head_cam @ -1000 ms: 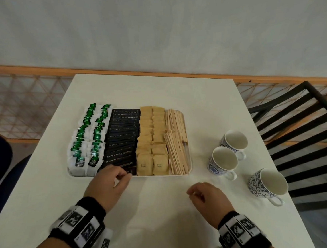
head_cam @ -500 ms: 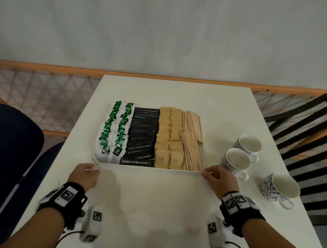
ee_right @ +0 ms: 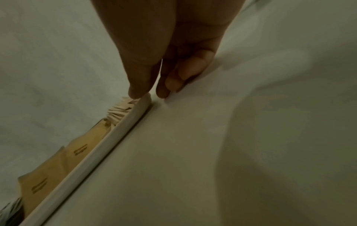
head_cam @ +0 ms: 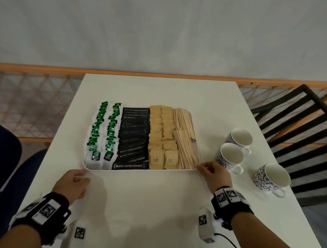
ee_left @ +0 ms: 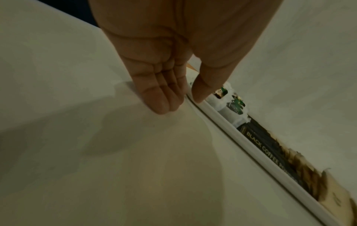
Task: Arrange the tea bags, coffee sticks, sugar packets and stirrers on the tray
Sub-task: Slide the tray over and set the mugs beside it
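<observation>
A white tray (head_cam: 142, 169) sits mid-table, filled in rows. From left to right these are green-tagged tea bags (head_cam: 102, 134), black coffee sticks (head_cam: 135, 140), brown sugar packets (head_cam: 162, 139) and wooden stirrers (head_cam: 185, 139). My left hand (head_cam: 80, 177) is at the near left corner. In the left wrist view its thumb lies on the rim (ee_left: 251, 146) and its straight fingers (ee_left: 162, 104) touch the table just outside. My right hand (head_cam: 204, 168) pinches the near right corner, with the thumb on the rim (ee_right: 108, 140) and curled fingers (ee_right: 164, 90) beside it.
Three blue-patterned cups (head_cam: 230, 154) (head_cam: 239, 138) (head_cam: 273, 177) stand right of the tray, the nearest close to my right hand. A black slatted chair (head_cam: 301, 135) is past the table's right edge. A dark blue seat (head_cam: 5, 151) is on the left.
My left hand moved from the coffee sticks at the tray's near edge to its left corner. My right hand moved from the table to the right corner. The tray's contents look unchanged.
</observation>
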Action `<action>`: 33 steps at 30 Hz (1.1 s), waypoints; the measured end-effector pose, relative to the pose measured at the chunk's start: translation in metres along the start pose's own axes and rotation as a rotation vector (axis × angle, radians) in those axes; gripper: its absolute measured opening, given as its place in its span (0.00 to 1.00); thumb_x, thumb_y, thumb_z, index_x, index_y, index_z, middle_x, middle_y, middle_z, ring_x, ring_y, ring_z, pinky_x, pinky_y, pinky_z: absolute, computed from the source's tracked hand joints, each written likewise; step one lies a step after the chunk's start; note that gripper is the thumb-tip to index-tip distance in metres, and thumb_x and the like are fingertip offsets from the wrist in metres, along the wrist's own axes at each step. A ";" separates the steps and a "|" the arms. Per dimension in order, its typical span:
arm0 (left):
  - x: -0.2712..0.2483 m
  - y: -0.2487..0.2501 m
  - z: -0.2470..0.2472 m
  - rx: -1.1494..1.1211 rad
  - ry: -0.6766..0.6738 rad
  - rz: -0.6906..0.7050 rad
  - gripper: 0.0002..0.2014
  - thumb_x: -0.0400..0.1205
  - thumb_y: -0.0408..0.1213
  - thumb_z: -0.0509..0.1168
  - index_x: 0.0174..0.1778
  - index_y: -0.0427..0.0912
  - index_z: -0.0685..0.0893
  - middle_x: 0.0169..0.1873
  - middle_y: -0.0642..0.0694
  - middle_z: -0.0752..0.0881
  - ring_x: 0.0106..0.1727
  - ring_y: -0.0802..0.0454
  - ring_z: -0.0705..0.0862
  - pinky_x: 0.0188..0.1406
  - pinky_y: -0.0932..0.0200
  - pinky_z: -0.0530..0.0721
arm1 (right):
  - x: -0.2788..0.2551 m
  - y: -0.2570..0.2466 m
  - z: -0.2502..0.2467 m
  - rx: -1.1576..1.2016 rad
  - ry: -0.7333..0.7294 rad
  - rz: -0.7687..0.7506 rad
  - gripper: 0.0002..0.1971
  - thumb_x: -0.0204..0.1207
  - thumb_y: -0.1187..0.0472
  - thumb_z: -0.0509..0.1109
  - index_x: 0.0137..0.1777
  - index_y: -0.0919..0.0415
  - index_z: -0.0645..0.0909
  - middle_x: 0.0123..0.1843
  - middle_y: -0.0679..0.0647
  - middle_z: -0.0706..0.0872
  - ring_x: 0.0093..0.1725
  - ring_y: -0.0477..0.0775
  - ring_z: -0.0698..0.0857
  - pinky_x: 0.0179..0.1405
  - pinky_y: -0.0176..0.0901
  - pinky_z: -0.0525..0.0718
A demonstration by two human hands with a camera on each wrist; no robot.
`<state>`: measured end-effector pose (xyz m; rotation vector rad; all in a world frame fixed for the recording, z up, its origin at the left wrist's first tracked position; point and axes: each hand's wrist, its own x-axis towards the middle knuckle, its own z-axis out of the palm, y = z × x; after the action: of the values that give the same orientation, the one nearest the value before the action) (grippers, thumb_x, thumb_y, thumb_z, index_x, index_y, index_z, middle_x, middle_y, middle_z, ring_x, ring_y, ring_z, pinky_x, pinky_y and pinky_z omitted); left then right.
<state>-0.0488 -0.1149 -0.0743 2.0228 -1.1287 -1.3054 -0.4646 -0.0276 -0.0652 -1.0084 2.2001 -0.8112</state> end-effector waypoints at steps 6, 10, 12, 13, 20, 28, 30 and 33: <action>0.012 0.011 -0.003 -0.184 0.017 -0.088 0.23 0.80 0.18 0.60 0.72 0.32 0.71 0.33 0.34 0.78 0.29 0.42 0.74 0.16 0.62 0.82 | -0.003 0.007 0.003 0.301 0.010 0.123 0.07 0.77 0.60 0.71 0.53 0.53 0.83 0.32 0.53 0.88 0.29 0.52 0.83 0.35 0.43 0.84; 0.018 0.027 0.004 -0.274 0.016 -0.078 0.16 0.85 0.23 0.57 0.70 0.30 0.73 0.32 0.34 0.77 0.29 0.44 0.74 0.15 0.64 0.82 | 0.008 0.004 0.014 0.434 -0.058 0.186 0.10 0.78 0.64 0.68 0.57 0.61 0.84 0.30 0.57 0.86 0.29 0.55 0.81 0.42 0.53 0.87; 0.019 0.030 0.007 -0.290 0.035 -0.067 0.16 0.86 0.26 0.57 0.70 0.31 0.74 0.31 0.34 0.77 0.30 0.43 0.75 0.15 0.64 0.82 | 0.010 0.001 0.018 0.437 -0.062 0.172 0.10 0.79 0.64 0.68 0.58 0.60 0.86 0.31 0.59 0.87 0.30 0.55 0.83 0.45 0.53 0.89; 0.019 0.029 0.008 -0.295 0.047 -0.065 0.15 0.86 0.25 0.57 0.70 0.32 0.75 0.31 0.34 0.78 0.30 0.43 0.75 0.15 0.63 0.82 | 0.010 0.001 0.020 0.439 -0.055 0.168 0.11 0.79 0.64 0.67 0.58 0.59 0.86 0.31 0.59 0.87 0.31 0.55 0.83 0.45 0.54 0.89; 0.035 0.033 0.004 -0.297 0.040 -0.094 0.14 0.85 0.24 0.59 0.67 0.31 0.77 0.32 0.34 0.80 0.31 0.41 0.79 0.17 0.62 0.84 | 0.013 -0.009 0.028 0.592 -0.010 0.215 0.10 0.81 0.69 0.64 0.54 0.57 0.85 0.31 0.59 0.82 0.32 0.55 0.79 0.32 0.41 0.85; 0.087 0.075 0.003 -0.324 0.024 -0.128 0.20 0.85 0.22 0.56 0.74 0.31 0.71 0.33 0.33 0.79 0.31 0.42 0.77 0.15 0.60 0.83 | 0.057 -0.048 0.046 0.620 -0.036 0.249 0.09 0.83 0.70 0.61 0.56 0.61 0.82 0.32 0.59 0.81 0.29 0.52 0.76 0.27 0.39 0.81; 0.103 0.088 0.002 -0.332 0.008 -0.134 0.20 0.85 0.22 0.55 0.75 0.31 0.71 0.34 0.33 0.79 0.31 0.42 0.77 0.15 0.60 0.83 | 0.074 -0.058 0.052 0.590 -0.023 0.252 0.09 0.83 0.68 0.62 0.57 0.61 0.82 0.33 0.59 0.83 0.30 0.53 0.79 0.31 0.40 0.83; 0.127 0.106 0.004 -0.341 -0.017 -0.140 0.21 0.85 0.22 0.56 0.75 0.32 0.71 0.34 0.34 0.78 0.32 0.44 0.77 0.15 0.60 0.83 | 0.100 -0.073 0.059 0.529 0.007 0.255 0.10 0.83 0.66 0.64 0.60 0.64 0.83 0.36 0.60 0.88 0.36 0.57 0.84 0.40 0.48 0.87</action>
<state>-0.0667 -0.2792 -0.0616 1.8638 -0.7212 -1.4731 -0.4446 -0.1628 -0.0760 -0.4563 1.9090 -1.1844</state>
